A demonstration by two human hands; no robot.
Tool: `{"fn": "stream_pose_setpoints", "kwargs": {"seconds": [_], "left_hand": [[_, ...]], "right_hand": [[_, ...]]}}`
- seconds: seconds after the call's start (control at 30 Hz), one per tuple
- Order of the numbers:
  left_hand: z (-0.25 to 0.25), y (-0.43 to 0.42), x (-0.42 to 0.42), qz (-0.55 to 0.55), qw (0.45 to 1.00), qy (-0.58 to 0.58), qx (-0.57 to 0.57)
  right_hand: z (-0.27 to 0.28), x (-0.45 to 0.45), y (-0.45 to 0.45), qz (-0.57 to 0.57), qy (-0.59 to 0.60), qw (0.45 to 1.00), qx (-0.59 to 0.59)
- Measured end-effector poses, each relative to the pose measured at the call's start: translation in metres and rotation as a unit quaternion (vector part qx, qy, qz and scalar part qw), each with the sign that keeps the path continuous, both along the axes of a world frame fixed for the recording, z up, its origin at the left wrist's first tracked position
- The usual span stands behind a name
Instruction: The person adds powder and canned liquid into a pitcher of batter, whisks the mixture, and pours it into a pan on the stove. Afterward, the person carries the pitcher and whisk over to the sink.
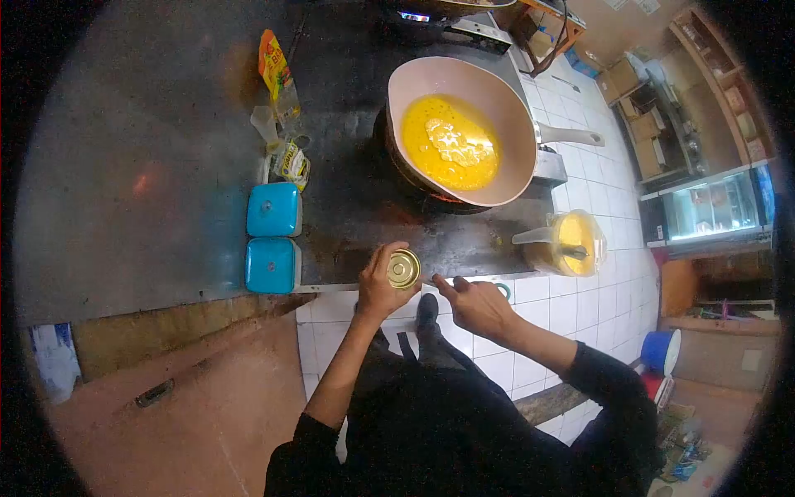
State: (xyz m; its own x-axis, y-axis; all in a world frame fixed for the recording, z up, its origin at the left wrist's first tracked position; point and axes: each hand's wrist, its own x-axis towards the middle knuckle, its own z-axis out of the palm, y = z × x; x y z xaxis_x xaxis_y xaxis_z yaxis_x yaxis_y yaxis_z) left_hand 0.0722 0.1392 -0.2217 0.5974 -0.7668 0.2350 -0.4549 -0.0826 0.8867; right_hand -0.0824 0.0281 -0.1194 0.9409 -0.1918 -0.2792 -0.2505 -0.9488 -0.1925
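A round gold-topped can (403, 269) is held in my left hand (380, 286), whose fingers wrap round its side. Close to the can's right edge, my right hand (480, 308) is closed around a thin tool that I cannot make out clearly. Beyond both hands, a pink pan (513, 124) stands on the stove with yellow liquid (451, 145) in it. To the right sits a clear jug (580, 242) with yellow contents and a metal utensil inside.
Two blue-lidded containers (274, 210) (273, 266) stand at the counter's left front. Behind them are a small packet (293, 164), a plastic cup (265, 124) and an orange-yellow pouch (273, 65). The pan's handle (571, 135) points right. Another pan is at the top.
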Motion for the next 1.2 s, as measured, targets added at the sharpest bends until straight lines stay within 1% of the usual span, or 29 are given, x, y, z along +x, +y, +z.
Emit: {"fn": "stream_pose_setpoints", "kwargs": {"seconds": [0.07, 0.1, 0.17, 0.2, 0.23, 0.27, 0.3, 0.37, 0.43, 0.5, 0.53, 0.6, 0.63, 0.7, 0.73, 0.77, 0.8, 0.87, 0.9, 0.97, 1.07, 1.17, 1.2], "left_hand": [[0.001, 0.0, 0.0, 0.002, 1.0, -0.01, -0.004], [0.002, -0.001, 0.0, 0.0, 1.0, -0.013, -0.002], [0.002, -0.002, -0.001, 0.002, 1.0, -0.018, -0.007], [0.003, -0.002, -0.002, 0.0, 1.0, -0.021, -0.004], [0.003, -0.002, -0.004, 0.007, 1.0, 0.01, -0.002], [0.003, -0.002, -0.005, 0.015, 0.999, 0.04, -0.001], [0.003, -0.003, -0.006, 0.012, 0.999, 0.037, 0.002], [0.003, -0.003, -0.007, 0.022, 0.998, 0.058, 0.003], [0.005, -0.003, -0.008, 0.022, 0.998, 0.055, 0.005], [0.005, -0.004, -0.008, 0.024, 0.998, 0.052, 0.006], [0.002, -0.004, -0.007, 0.018, 0.999, 0.033, 0.006], [0.005, -0.004, -0.002, 0.011, 1.0, 0.011, 0.002], [0.006, -0.003, 0.001, -0.006, 1.0, 0.003, -0.001], [0.012, -0.001, 0.005, -0.021, 1.0, -0.006, -0.007], [0.016, 0.001, 0.005, -0.012, 0.997, -0.064, 0.039], [0.02, 0.002, 0.005, -0.002, 0.989, -0.122, 0.084], [0.022, 0.002, 0.005, 0.001, 0.989, -0.122, 0.081], [0.025, 0.003, 0.006, -0.019, 0.995, -0.075, 0.066], [0.027, 0.004, 0.007, -0.014, 0.995, -0.075, 0.063], [0.029, 0.005, 0.008, -0.04, 0.993, -0.07, 0.081], [0.032, 0.006, 0.005, -0.038, 0.995, -0.046, 0.077], [0.036, 0.007, 0.002, -0.023, 0.997, -0.011, 0.078], [0.035, 0.008, 0.002, -0.021, 0.997, -0.009, 0.079]], "right_hand": [[-0.021, -0.013, -0.001, -0.006, -0.081, 0.997, 0.009], [-0.032, -0.016, -0.001, -0.008, -0.084, 0.996, 0.011], [-0.044, -0.021, 0.001, -0.022, -0.156, 0.987, 0.026], [-0.045, -0.023, 0.002, -0.026, -0.134, 0.99, 0.029], [-0.049, -0.025, 0.002, -0.029, -0.137, 0.99, 0.031], [-0.056, -0.027, 0.001, -0.027, -0.168, 0.985, 0.042], [-0.062, -0.028, 0.001, -0.026, -0.199, 0.978, 0.053], [-0.068, -0.03, 0.002, -0.027, -0.215, 0.975, 0.058], [-0.075, -0.029, 0.003, -0.027, -0.231, 0.971, 0.06], [-0.079, -0.028, 0.003, -0.029, -0.279, 0.959, 0.051], [-0.079, -0.03, 0.004, -0.029, -0.283, 0.957, 0.051], [-0.064, -0.028, 0.003, -0.036, -0.228, 0.972, 0.048], [-0.054, -0.027, 0.001, -0.035, -0.232, 0.971, 0.045], [-0.017, -0.018, -0.001, -0.029, -0.108, 0.994, 0.006], [-0.004, -0.012, -0.002, -0.027, -0.109, 0.994, 0.003], [0.008, -0.003, -0.003, -0.026, -0.083, 0.996, -0.017], [0.015, 0.003, -0.006, -0.023, -0.057, 0.997, -0.038], [0.02, 0.011, -0.014, 0.001, -0.063, 0.997, -0.042], [0.023, 0.016, -0.017, 0.022, -0.068, 0.996, -0.044], [0.032, 0.026, -0.019, 0.017, -0.05, 0.997, -0.052], [0.038, 0.033, -0.023, 0.028, -0.062, 0.996, -0.056], [0.039, 0.025, -0.021, 0.034, -0.042, 0.997, -0.059], [0.041, 0.019, -0.021, 0.015, -0.041, 0.997, -0.06]]}}
